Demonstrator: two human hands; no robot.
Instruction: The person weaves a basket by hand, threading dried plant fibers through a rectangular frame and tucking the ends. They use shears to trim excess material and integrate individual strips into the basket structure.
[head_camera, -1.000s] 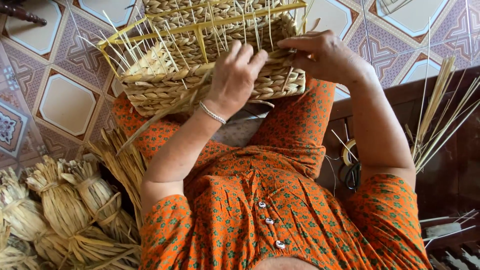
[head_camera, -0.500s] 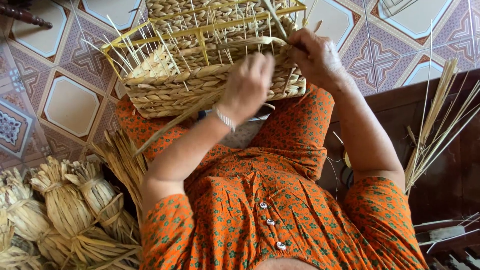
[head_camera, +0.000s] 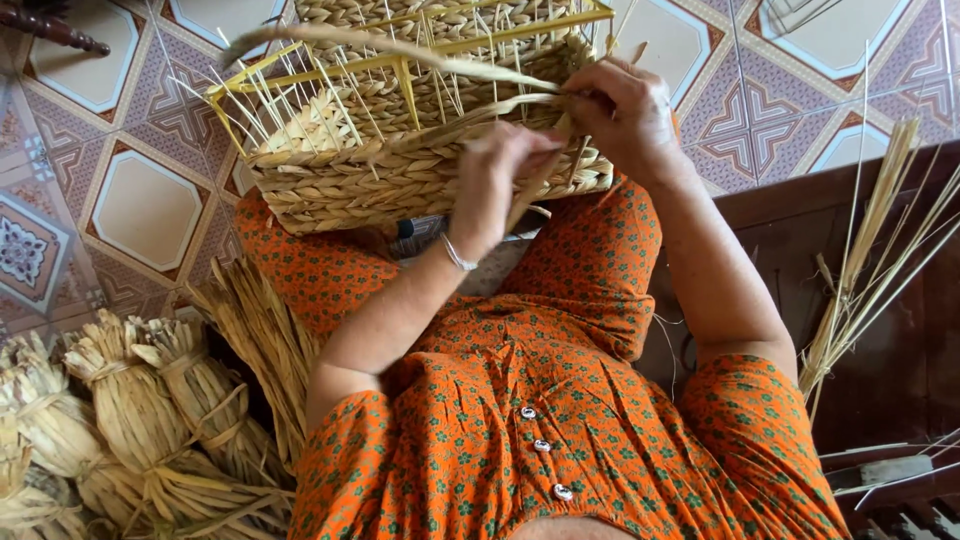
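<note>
Both hands have shifted along the rim since a moment ago: the left hand now pinches a flat straw strand beside the right hand, whose fingers close on the same strand. Half-woven, the basket rests on the person's lap above bundled straw on the floor.

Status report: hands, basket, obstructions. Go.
Left hand and right hand both gripping a straw strand at the basket rim. Basket on lap. Nothing blocking.
</note>
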